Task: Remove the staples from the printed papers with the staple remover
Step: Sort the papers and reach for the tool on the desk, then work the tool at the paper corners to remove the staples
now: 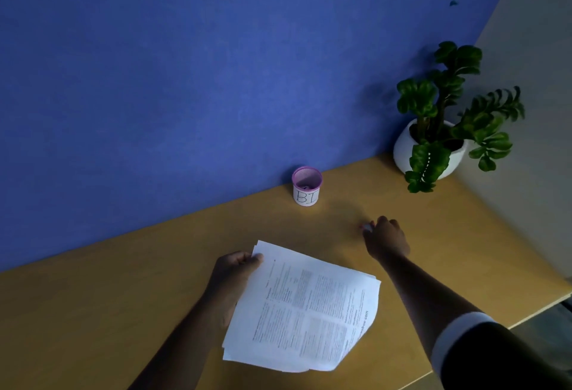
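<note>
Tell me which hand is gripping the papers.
The left hand: its thumb pinches the far-left corner of the printed papers. The right hand is apart from them, reaching over a small object on the desk.

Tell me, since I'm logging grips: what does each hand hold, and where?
Left hand pinches the printed papers at their far-left corner. Right hand closes over a small blurred object; grip unclear.

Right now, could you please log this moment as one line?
left hand: holds printed papers | right hand: on small blurred item | cup: untouched
</note>
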{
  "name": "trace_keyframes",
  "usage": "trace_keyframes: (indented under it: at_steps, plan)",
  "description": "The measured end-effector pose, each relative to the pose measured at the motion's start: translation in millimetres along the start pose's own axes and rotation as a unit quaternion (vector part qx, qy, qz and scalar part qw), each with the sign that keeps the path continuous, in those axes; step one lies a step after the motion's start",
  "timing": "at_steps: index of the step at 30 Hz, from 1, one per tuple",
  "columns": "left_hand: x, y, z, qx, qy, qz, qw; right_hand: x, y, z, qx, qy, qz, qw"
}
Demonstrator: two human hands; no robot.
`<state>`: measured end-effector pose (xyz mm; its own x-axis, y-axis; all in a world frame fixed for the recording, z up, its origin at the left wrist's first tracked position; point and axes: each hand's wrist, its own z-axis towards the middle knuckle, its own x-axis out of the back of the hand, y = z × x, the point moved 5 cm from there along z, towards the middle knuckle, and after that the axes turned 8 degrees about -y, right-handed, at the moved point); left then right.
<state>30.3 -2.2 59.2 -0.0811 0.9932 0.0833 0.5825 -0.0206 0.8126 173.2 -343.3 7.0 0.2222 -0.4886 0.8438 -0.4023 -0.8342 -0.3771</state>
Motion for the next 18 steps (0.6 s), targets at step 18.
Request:
trace_keyframes:
  at_steps: [18]
  plan:
    - [-9.8,14.7,-20.2,-0.008,0.045,-0.060,0.997,9.2,-25.4,2.0,0.099,0.075,0.168,0.978]
